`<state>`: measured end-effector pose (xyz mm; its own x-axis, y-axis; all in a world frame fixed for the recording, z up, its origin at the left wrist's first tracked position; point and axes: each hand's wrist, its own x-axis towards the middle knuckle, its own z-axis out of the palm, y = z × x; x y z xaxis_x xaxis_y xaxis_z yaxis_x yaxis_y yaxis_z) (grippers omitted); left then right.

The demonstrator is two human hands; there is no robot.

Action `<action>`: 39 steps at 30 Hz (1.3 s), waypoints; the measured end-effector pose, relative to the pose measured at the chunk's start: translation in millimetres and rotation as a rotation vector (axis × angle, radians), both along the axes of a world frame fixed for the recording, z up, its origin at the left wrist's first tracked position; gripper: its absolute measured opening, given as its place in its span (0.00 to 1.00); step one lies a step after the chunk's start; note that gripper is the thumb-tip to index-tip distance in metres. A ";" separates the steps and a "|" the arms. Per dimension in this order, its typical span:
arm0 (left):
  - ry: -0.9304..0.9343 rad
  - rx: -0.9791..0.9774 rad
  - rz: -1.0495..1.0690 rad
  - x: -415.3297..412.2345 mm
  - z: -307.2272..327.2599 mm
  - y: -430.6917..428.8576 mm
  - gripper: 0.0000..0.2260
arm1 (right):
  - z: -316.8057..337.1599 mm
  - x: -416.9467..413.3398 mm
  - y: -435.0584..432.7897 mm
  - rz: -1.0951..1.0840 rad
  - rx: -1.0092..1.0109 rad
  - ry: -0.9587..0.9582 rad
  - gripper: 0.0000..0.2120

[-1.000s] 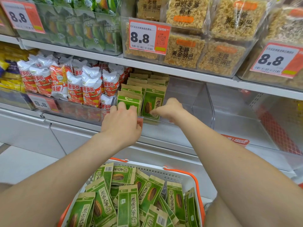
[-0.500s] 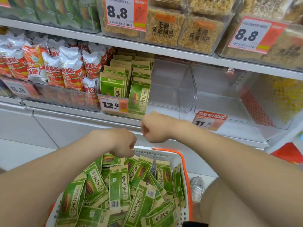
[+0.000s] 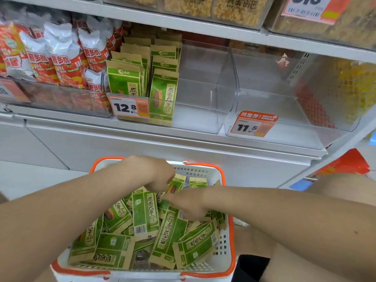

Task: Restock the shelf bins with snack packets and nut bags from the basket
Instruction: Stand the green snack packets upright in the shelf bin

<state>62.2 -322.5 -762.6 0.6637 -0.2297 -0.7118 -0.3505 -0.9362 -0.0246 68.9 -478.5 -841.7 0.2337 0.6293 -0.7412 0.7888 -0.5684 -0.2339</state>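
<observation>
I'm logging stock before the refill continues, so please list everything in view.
loose nut bags: many, green and tan, heaped in the basket.
basket: one, white with orange rim, bottom centre.
shelved nut bags: two rows, green and tan, upright behind the 12.8 tag.
snack packets: many, red and white, left bin.
clear bins: three, see-through, side by side on the shelf.
12.8 tag: one, orange and white, middle bin's front.
11.5 tag: one, orange and white, right bin's front.
tan packs: several, upper shelf.
left hand: over the basket's far end, fingers curled down.
right hand: on the heap, grip blurred.
</observation>
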 end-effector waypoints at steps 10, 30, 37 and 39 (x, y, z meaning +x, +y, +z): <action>-0.021 -0.034 0.097 3.0 9.8 14.8 0.17 | 14.6 8.8 20.7 -0.128 0.144 0.083 0.10; -0.475 -1.019 1.087 12.0 137.3 70.3 0.18 | 206.0 64.2 62.2 -0.670 1.043 -0.460 0.23; -0.403 -1.491 1.565 22.3 145.2 74.7 0.10 | 214.5 96.6 35.4 -0.323 1.035 -0.473 0.26; -0.325 -1.597 1.636 25.8 148.5 73.4 0.10 | 219.4 102.4 29.9 -0.335 1.070 -0.384 0.29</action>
<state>88.0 -249.1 -614.1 0.8250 0.3573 -0.4378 0.3166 0.3495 0.8818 171.4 -448.6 -622.3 0.5970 0.7521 0.2792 0.7602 -0.4193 -0.4962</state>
